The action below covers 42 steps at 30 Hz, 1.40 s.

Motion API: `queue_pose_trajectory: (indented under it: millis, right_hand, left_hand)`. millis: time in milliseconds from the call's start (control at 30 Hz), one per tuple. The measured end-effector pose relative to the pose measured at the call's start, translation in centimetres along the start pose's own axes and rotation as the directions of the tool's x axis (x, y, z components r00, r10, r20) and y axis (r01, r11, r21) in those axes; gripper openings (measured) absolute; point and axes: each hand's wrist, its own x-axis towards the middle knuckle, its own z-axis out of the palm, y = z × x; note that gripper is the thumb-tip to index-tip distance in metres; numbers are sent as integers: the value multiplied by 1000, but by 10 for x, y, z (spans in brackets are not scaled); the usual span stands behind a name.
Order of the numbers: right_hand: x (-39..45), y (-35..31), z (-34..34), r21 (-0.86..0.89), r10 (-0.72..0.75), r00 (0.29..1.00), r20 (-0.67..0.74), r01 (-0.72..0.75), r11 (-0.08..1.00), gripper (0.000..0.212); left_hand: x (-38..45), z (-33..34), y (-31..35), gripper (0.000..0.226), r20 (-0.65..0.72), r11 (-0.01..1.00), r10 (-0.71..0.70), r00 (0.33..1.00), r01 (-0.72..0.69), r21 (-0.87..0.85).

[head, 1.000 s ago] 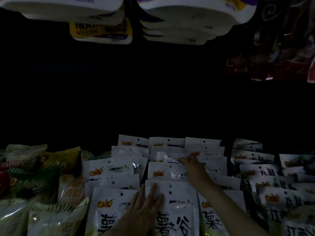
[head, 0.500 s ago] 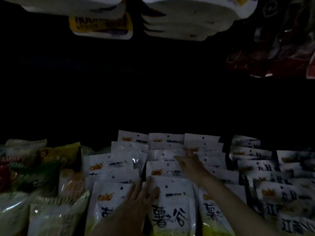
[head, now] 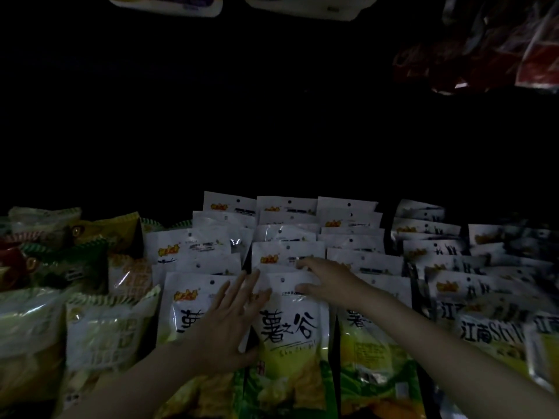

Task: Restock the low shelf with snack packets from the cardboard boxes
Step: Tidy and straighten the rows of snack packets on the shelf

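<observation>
Tidying, it seems: white snack packets [head: 290,325] already fill shelf rows. Left hand [head: 225,325] flat, fingers spread, on front packets; right hand [head: 328,281] fingers relaxed, touching. Boxes unseen, remainder unknowable.

Dark shelf; white snack packets [head: 287,313] in rows, green-yellow bags [head: 99,325] left

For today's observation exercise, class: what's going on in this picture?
A person is tidying rows of white snack packets standing on a dim low shelf. The left hand lies flat with straight fingers across the two front packets, and the right hand reaches over the front middle packet to the top edges of the ones behind. Green and yellow bags sit to the left. No cardboard box is in view.
</observation>
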Motion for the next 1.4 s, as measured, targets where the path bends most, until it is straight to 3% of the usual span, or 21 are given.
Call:
queue_pose_trajectory:
  millis: [133, 300, 467, 533, 733, 867, 933, 1000, 1033, 1100, 1167, 1200, 1267, 1400]
  right_hand:
    - [0, -1, 7, 165, 40, 987, -158, -14, 986, 26]
    - [2, -10, 8, 225, 15, 967, -256, 44, 973, 25]
    - [16, -6, -4, 166, 81, 993, -81, -67, 984, 32]
    - [25, -3, -8, 205, 154, 984, -84, -134, 970, 38]
    - [51, -19, 4, 30, 143, 935, -325, -141, 989, 27]
    - [54, -9, 13, -143, 184, 924, -335, -243, 959, 26]
    - [46, -1, 13, -125, 95, 924, -370, -151, 981, 15]
    - [29, 4, 13, -100, -29, 925, -379, -10, 995, 28]
    - [18, 6, 13, -146, -147, 892, -427, 92, 985, 32]
    - [-3, 11, 16, -283, -319, 828, -461, 204, 937, 40]
    - [-30, 6, 23, -265, -315, 903, -294, 240, 934, 64]
    - [-44, 3, 30, -229, -242, 960, -138, 207, 951, 81]
    - [-65, 6, 47, -303, -116, 988, 106, 143, 942, 105]
    - [-81, 10, 70, -436, -13, 978, 209, 105, 894, 124]
  left_hand:
    - [-7, 12, 19, 96, 47, 996, 24, 999, -27, 82]
    - [2, 26, 44, 99, 82, 992, 83, 993, -90, 85]
    - [11, 37, 50, 72, 60, 987, 125, 990, -130, 92]
    - [10, 40, 53, 63, 53, 984, 134, 990, -139, 108]
    - [5, 44, 51, 54, -9, 976, 139, 990, -135, 169]
    - [0, 43, 54, 44, -27, 993, 57, 998, -54, 102]
    - [0, 43, 56, 54, -13, 995, 20, 1000, -18, 98]
    - [0, 42, 54, 53, -13, 987, 56, 998, -53, 155]
    - [-1, 41, 52, 54, -4, 975, 95, 995, -92, 200]
    - [-1, 42, 46, 86, 63, 953, 157, 986, -168, 254]
    - [0, 38, 42, 111, 76, 957, 148, 986, -162, 240]
    - [0, 35, 42, 118, 78, 964, 133, 988, -147, 222]
    - [-1, 33, 41, 126, 101, 973, 104, 989, -122, 197]
    - [-7, 33, 37, 128, 170, 976, 72, 983, -105, 193]
